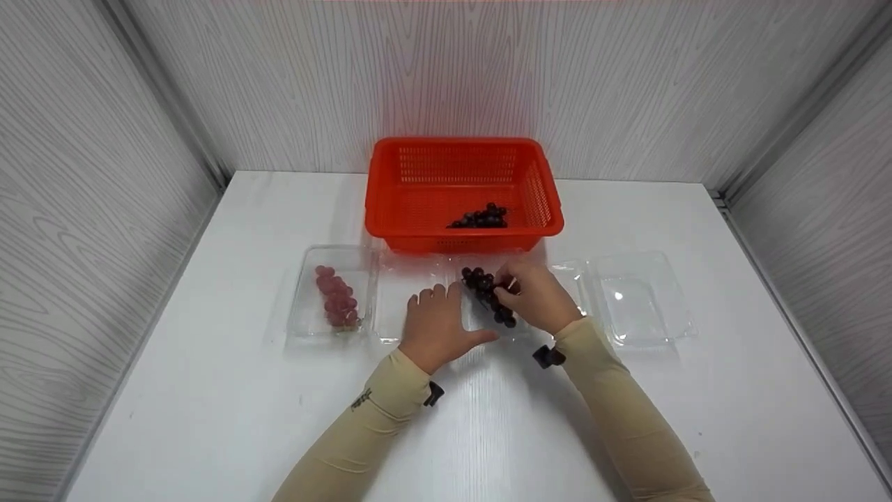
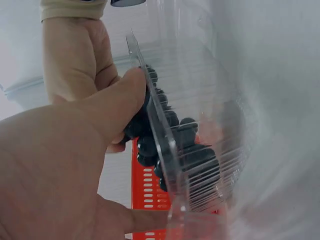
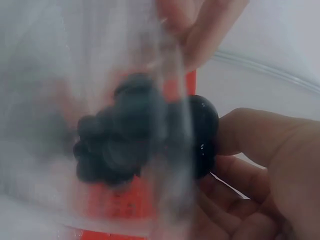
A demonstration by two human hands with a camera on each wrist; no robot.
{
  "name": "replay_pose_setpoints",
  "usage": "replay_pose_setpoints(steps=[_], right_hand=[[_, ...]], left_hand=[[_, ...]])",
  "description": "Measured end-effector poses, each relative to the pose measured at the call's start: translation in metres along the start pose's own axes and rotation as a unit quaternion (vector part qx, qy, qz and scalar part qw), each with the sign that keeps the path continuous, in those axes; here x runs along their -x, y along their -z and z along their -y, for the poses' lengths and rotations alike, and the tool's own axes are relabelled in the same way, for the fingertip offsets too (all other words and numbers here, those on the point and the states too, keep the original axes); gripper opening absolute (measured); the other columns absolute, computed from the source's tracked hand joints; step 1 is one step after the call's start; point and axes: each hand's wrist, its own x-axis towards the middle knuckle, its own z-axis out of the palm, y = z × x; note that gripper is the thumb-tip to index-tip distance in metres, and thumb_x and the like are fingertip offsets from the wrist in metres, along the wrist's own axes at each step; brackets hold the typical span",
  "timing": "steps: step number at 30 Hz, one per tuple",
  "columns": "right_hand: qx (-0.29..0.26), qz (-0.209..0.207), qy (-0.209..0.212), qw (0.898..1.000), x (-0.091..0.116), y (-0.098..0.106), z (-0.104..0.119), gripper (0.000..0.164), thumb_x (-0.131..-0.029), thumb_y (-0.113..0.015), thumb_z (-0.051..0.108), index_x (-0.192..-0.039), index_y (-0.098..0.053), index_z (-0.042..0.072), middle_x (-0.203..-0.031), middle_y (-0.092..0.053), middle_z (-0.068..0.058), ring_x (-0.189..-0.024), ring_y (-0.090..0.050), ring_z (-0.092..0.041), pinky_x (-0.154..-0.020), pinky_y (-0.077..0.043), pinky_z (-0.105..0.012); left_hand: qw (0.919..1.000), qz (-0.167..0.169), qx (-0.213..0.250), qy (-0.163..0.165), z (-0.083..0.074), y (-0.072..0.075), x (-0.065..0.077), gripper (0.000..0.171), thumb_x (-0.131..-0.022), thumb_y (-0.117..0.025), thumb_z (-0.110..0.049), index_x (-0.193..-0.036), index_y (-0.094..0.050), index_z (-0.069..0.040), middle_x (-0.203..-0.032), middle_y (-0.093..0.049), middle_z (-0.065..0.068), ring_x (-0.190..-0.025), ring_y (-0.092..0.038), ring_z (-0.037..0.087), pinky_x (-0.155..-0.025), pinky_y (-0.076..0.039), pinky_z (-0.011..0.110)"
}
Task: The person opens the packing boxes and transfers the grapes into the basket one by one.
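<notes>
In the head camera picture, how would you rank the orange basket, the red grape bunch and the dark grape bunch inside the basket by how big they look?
1. orange basket, by far the largest.
2. red grape bunch.
3. dark grape bunch inside the basket: it looks a little smaller, but it lies farther from the camera, so this order is unsure.

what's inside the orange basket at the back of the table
One bunch of dark grapes lies on the floor of the orange basket, toward its front right. The front wall hides the nearest strip of the floor, so anything lying there cannot be seen.

Basket (image 1: 550, 202) behind the trays (image 1: 644, 300); grapes (image 1: 488, 296) in the middle tray.
</notes>
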Motion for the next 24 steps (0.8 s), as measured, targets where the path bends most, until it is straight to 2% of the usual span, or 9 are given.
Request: replay_pose_setpoints(steps=[4, 12, 24], right_hand=[[-0.004, -0.005, 0.004, 1.000, 0.0009, -0.0005, -0.0004, 0.007, -0.085, -0.066, 0.008, -0.090, -0.064, 0.012, -0.085, -0.062, 0.000, -0.075, -0.061, -0.015, -0.069, -0.053, -0.029], [-0.017, -0.026, -0.004, 1.000, 0.0005, 0.0044, -0.0002, 0.008, -0.087, -0.066, 0.010, -0.093, -0.064, 0.014, -0.088, -0.063, 0.002, -0.075, -0.062, -0.014, -0.070, -0.054, -0.029], [-0.054, -0.051, 0.004, 0.997, 0.0016, 0.0027, 0.0009, 0.011, -0.086, -0.067, 0.008, -0.096, -0.064, 0.012, -0.091, -0.064, 0.001, -0.075, -0.064, -0.013, -0.069, -0.055, -0.028]], left_hand=[[0.9999, 0.000, 0.011, 0.004, -0.0016, -0.0022, 0.0002, 0.104, -0.064, -0.063, -0.078, -0.135, -0.044, -0.005, -0.113, -0.058, 0.013, -0.103, -0.054, 0.032, -0.091, -0.041, 0.050], [0.9991, 0.039, 0.001, 0.017, -0.0010, -0.0002, 0.0010, 0.114, -0.063, -0.058, -0.082, -0.147, -0.031, -0.010, -0.128, -0.050, 0.014, -0.118, -0.046, 0.033, -0.100, -0.034, 0.055], [0.9990, 0.040, 0.007, 0.017, -0.0002, -0.0009, 0.0002, 0.114, -0.062, -0.064, -0.079, -0.146, -0.033, -0.009, -0.126, -0.052, 0.015, -0.116, -0.048, 0.033, -0.096, -0.037, 0.054]])
